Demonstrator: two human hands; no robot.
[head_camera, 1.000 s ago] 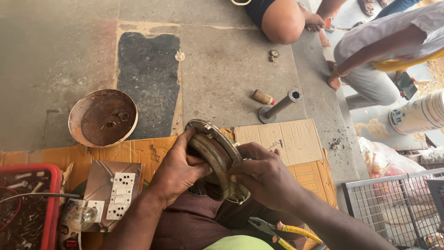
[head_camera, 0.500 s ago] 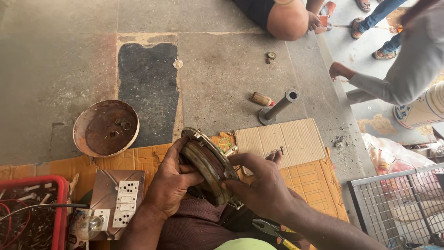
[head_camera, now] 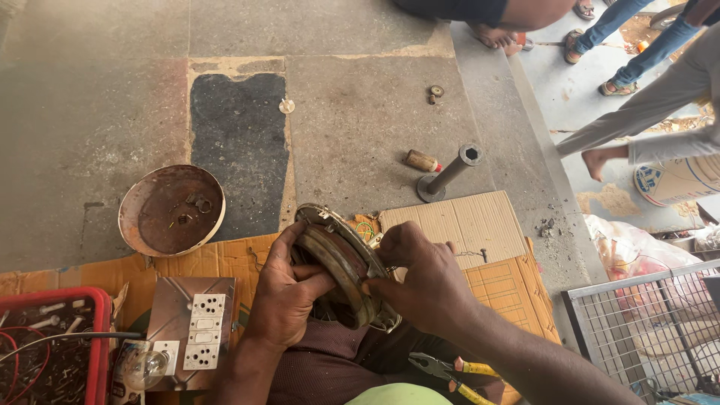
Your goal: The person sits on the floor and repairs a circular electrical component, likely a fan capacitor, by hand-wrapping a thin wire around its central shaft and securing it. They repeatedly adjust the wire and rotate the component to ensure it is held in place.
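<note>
A round, rusty metal motor housing stands tilted on edge above my lap. My left hand grips its left side, fingers curled over the rim and into the hollow. My right hand holds the right side, fingertips pressed at the lower rim. Both hands clasp it over brown cardboard on the stone floor.
A rusty round bowl-shaped cover lies to the left with small parts in it. A metal pipe with flange and a small cylinder lie ahead. Red crate, switch board, bulb, pliers, wire cage. Other people's legs at top right.
The view has shifted slightly. My hands have turned the housing a little and my right hand has slid lower on its rim. The people at top right have moved.
</note>
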